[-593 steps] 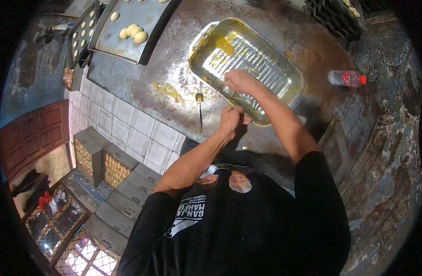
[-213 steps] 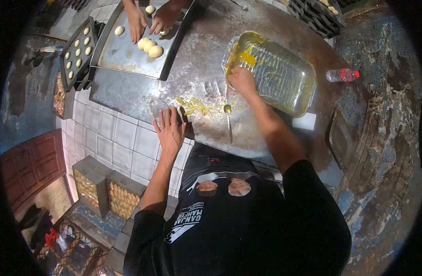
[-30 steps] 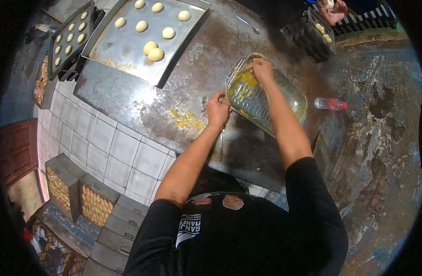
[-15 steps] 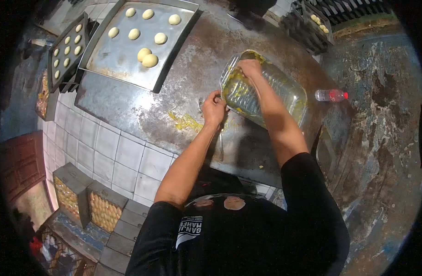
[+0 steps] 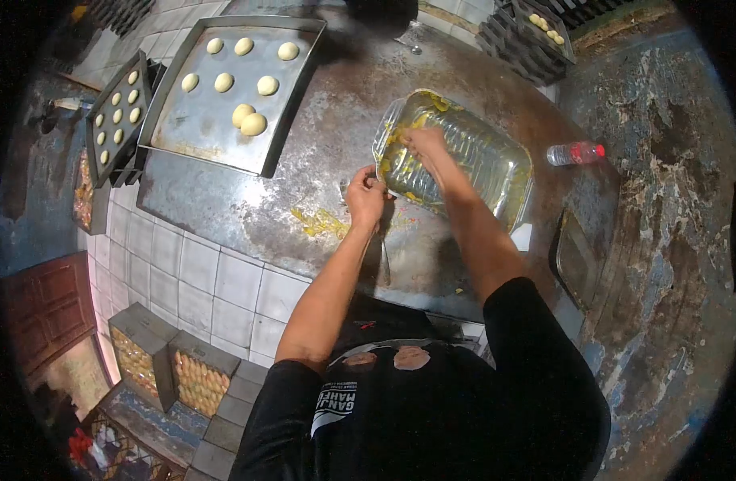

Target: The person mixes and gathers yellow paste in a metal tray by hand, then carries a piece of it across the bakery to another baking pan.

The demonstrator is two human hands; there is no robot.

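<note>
A clear ribbed plastic container (image 5: 488, 156) lies on the metal worktable with its open side up, yellow paste smeared over its walls. My left hand (image 5: 366, 196) is closed on the container's near left rim. Inside the container, my right hand (image 5: 426, 143) is closed, its fingers bunched near the left end close to the yellow paste (image 5: 398, 147). Whatever those fingers may hold is hidden. A streak of yellow filling (image 5: 320, 223) marks the table left of my left hand. Just below that hand lies a thin utensil (image 5: 386, 264).
A large metal tray (image 5: 175, 132) with several dough balls stands at the back left, beside a smaller tray (image 5: 105, 132) of dough balls. A red-capped bottle (image 5: 575, 153) lies right of the container. Stacked dark trays (image 5: 512, 44) stand far right; bread-filled tins (image 5: 200, 381) sit below left.
My right hand has moved from the container's far left corner toward me, still inside it. My left hand keeps its place on the rim. The whole view has shifted slightly.
</note>
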